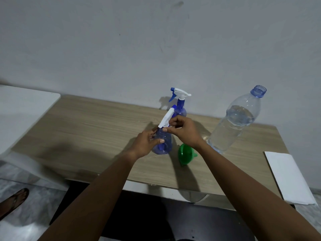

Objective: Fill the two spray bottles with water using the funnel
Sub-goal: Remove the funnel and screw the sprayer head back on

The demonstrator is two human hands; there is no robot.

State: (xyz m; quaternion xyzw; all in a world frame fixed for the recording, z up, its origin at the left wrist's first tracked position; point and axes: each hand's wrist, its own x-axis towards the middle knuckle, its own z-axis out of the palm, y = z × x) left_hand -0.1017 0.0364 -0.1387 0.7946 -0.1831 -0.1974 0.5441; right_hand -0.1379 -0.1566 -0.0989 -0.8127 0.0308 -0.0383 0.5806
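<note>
My left hand (147, 141) curls round the near spray bottle (165, 146) while my right hand (184, 131) pinches its white spray head (166, 119), so I hold firm and twist squarely, without tipping.

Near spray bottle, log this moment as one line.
left hand: grips near spray bottle | right hand: pinches its sprayer head | funnel: lying on table
</note>
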